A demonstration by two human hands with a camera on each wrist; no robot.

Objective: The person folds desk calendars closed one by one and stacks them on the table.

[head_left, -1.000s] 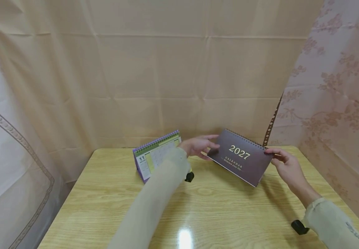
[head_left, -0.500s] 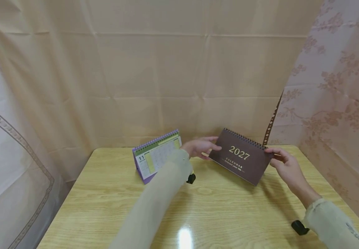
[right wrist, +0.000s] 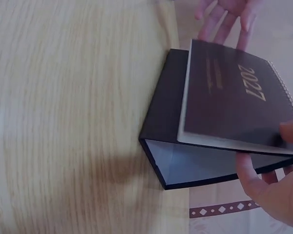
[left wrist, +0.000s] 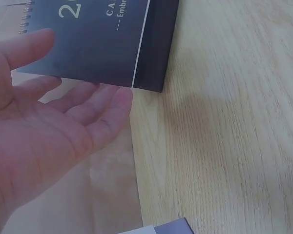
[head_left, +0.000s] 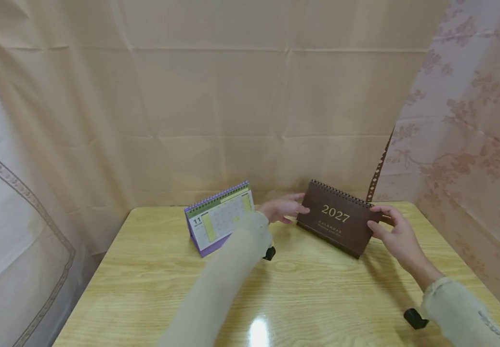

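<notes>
A dark brown desk calendar [head_left: 335, 219] marked 2027 stands tilted at the back right of the table, also in both wrist views. My right hand [head_left: 399, 238] pinches its right side: the thumb lies on the cover, and fingers reach into the hollow stand. At its left edge is my left hand [head_left: 285, 208], fingers extended and thumb raised in front of the cover; whether the fingertips touch the edge is hard to tell. A second desk calendar [head_left: 221, 217], purple and green with a page marked 11, stands to the left, partly behind my left sleeve.
Both calendars stand on a light wood-grain table [head_left: 146, 299]. A beige curtain [head_left: 215, 96] hangs right behind it, and a floral cloth [head_left: 471, 159] hangs along the right side. Small black devices [head_left: 415, 318] are at both wrists.
The brown calendar's lower base strip now shows below its cover. My right thumb has come onto the cover. My left hand has shifted slightly right and down.
</notes>
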